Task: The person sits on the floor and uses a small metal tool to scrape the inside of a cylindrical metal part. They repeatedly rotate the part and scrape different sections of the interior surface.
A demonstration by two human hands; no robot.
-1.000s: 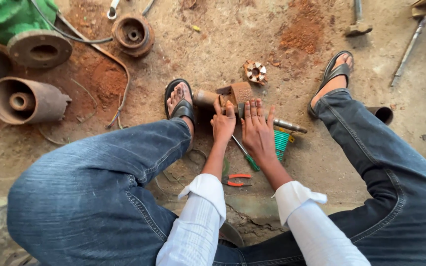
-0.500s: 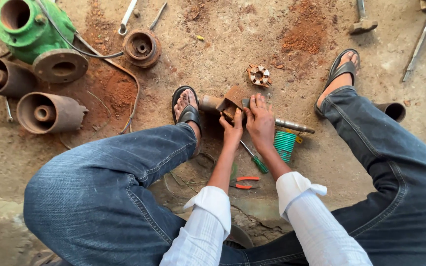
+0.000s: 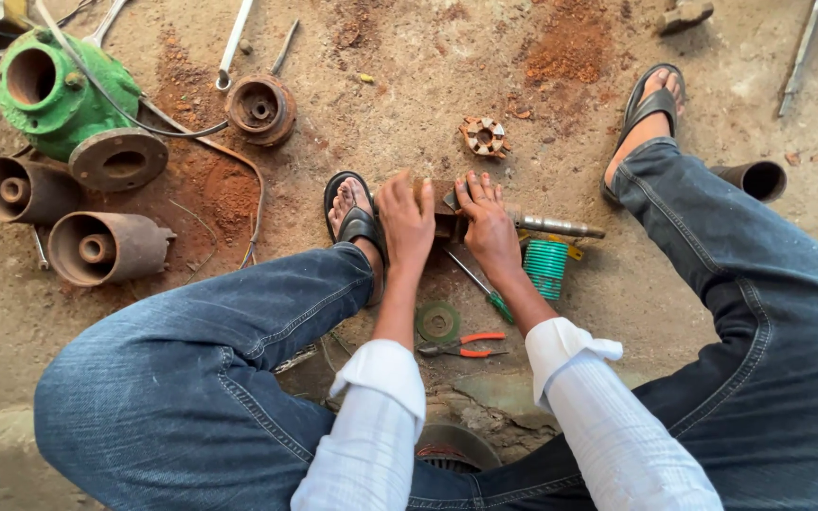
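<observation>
Between the sandalled feet, on the dirt floor: rusty rotor (image 3: 447, 213) with shaft (image 3: 556, 225) jutting right, left hand (image 3: 407, 220) and right hand (image 3: 487, 225) resting on it side by side. Just behind, a small toothed part (image 3: 484, 136). Nearer the body, screwdriver (image 3: 481, 287), disc (image 3: 437, 322), pliers (image 3: 461, 346); right of the screwdriver, a ribbed spool (image 3: 546, 268). Far left, pump housing (image 3: 49, 95) behind two cylinders (image 3: 97, 248).

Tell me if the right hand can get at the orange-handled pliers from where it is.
Probably yes: the right hand rests on the rusty shaft part, and the pliers lie uncovered on the ground just behind it.
</observation>
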